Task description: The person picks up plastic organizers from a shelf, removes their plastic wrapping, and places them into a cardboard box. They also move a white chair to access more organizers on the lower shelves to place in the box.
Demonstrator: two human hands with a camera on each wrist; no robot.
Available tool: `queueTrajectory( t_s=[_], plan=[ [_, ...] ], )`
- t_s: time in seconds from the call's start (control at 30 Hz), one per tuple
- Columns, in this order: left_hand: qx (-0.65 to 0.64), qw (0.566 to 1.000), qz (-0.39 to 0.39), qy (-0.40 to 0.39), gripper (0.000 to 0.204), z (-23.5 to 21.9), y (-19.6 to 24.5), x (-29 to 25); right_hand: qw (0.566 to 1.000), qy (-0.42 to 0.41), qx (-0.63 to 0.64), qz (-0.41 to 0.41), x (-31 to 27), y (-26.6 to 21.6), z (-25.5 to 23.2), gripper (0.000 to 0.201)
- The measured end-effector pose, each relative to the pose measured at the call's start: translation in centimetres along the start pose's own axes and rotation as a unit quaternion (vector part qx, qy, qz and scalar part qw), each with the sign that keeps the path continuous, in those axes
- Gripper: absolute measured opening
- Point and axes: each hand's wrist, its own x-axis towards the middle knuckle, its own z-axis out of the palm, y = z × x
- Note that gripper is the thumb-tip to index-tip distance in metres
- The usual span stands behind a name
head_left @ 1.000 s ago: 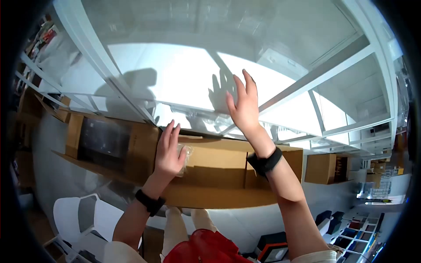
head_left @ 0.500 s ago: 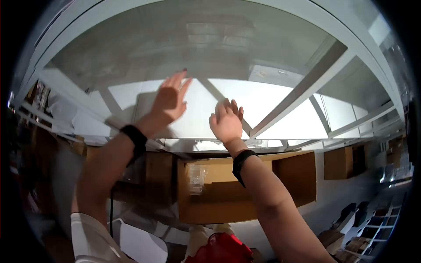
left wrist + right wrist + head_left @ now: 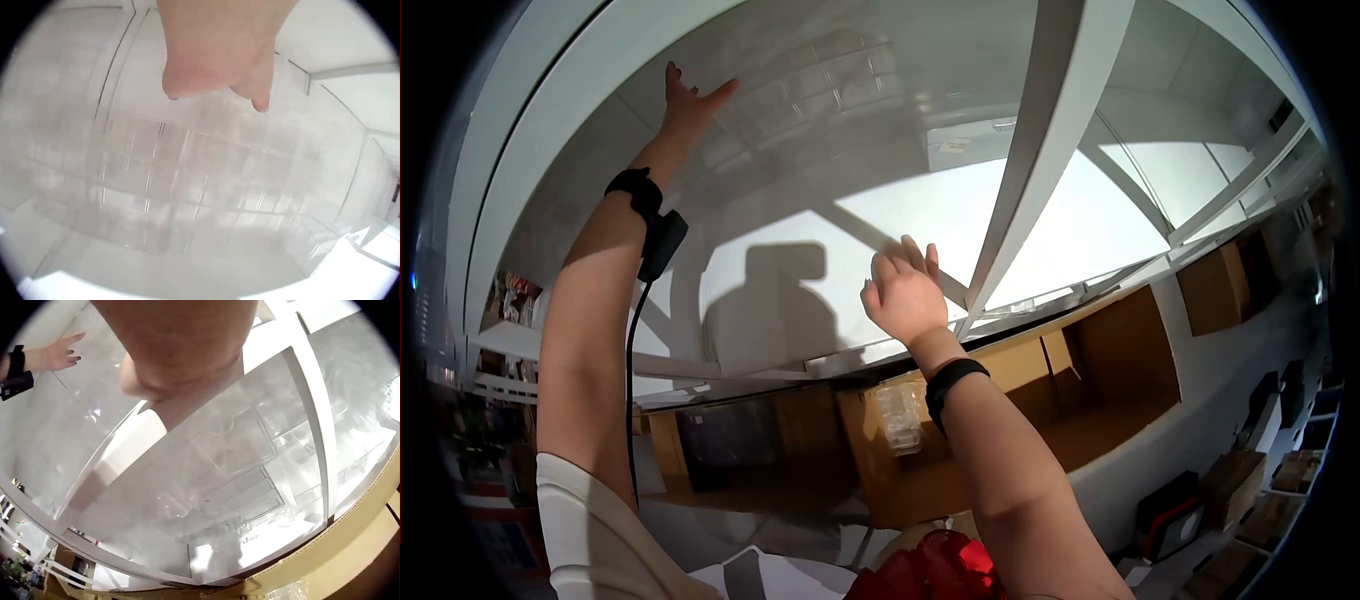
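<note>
My left hand [image 3: 690, 100] reaches deep into a white shelf unit, thumb and finger spread apart and nothing between them. Clear plastic boxes [image 3: 840, 80] stand in rows at the back of that bay, just beyond its fingers. From the left wrist view the same transparent boxes [image 3: 187, 181] show in front of the hand, their edges catching light. My right hand [image 3: 905, 295] is over the front part of the white shelf board [image 3: 870, 245], fingers relaxed and holding nothing. The right wrist view has more clear plastic items [image 3: 237, 494] on the level beneath the board.
A slanting white post [image 3: 1035, 150] stands right of my right hand. Below the shelf front lies an open cardboard box [image 3: 1120, 370] with a clear plastic pack [image 3: 900, 415] in it. Another carton [image 3: 740, 440] is to its left, and a further one [image 3: 1225, 280] at right.
My left hand has moved from above the cardboard box up and far into the shelf bay. My right hand has come lower, over the board's front. The view has turned and shifted.
</note>
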Motion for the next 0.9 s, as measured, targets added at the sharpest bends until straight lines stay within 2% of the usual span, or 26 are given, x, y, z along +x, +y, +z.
queueTrajectory(
  t_s=[0.1,0.2,0.3,0.4,0.57,0.6,0.7,0.8,0.9],
  plan=[
    [-0.03,0.999,0.031,-0.027,0.113,0.6,-0.4,0.7,1.0,0.007,-0.004,-0.003,0.1,0.0,-0.1,0.029],
    [-0.003,0.997,0.073,-0.017,0.111,1.9,-0.9,0.6,1.0,0.014,0.0,-0.005,0.0,0.0,0.3,0.029],
    [0.025,0.985,0.171,-0.02,0.112,3.2,-3.2,1.1,1.0,0.011,0.004,-0.001,0.1,0.1,0.4,0.029],
    [0.006,0.997,0.082,0.011,0.114,2.6,0.2,-0.7,1.0,0.0,-0.003,-0.001,0.2,-0.2,0.1,0.029],
    [-0.044,0.996,0.036,-0.064,0.114,2.9,-2.6,2.5,1.0,0.009,-0.002,-0.006,0.1,0.0,0.1,0.031],
    [-0.042,0.995,0.03,-0.087,0.115,2.9,-2.4,2.6,1.0,0.013,-0.001,-0.008,0.1,0.0,0.2,0.031],
    [-0.06,0.994,-0.024,-0.091,0.108,2.8,-1.7,2.8,1.0,0.013,-0.005,-0.009,0.1,0.1,0.3,0.032],
    [-0.039,0.99,-0.046,-0.129,0.095,2.6,-2.7,4.3,1.0,0.008,-0.005,-0.008,0.2,0.0,0.1,0.032],
    [-0.096,0.988,-0.014,-0.122,0.091,3.1,-3.4,4.1,1.0,0.008,-0.003,-0.006,0.2,0.0,0.0,0.033]
  ],
)
